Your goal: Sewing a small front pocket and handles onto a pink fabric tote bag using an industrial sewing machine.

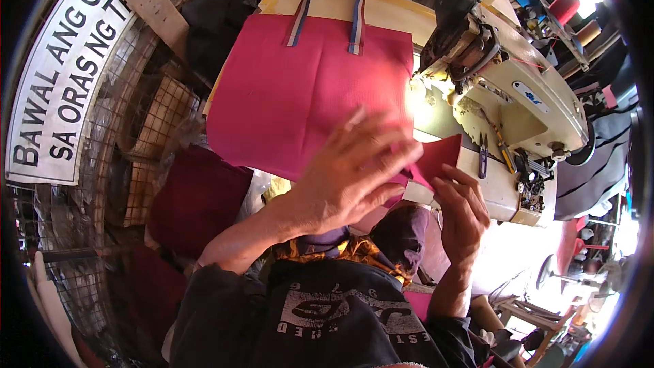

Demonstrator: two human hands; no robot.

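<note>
Here's your flat magenta fabric bag, lying on the pale cream tabletop, its contents hidden from view! Small dark metal parts crowd the table's right end, beside slim dark snips. A cream sewing machine stands at the bag's right, a red thread spool beyond; wire mesh lines the room's left. The bag's striped handle points away from you, its long axis running roughly left to right. Your left hand blurs over the lower right corner, grip impossible to tell; your right hand pinches a small magenta flap there, fingers and thumb together on it.
</note>
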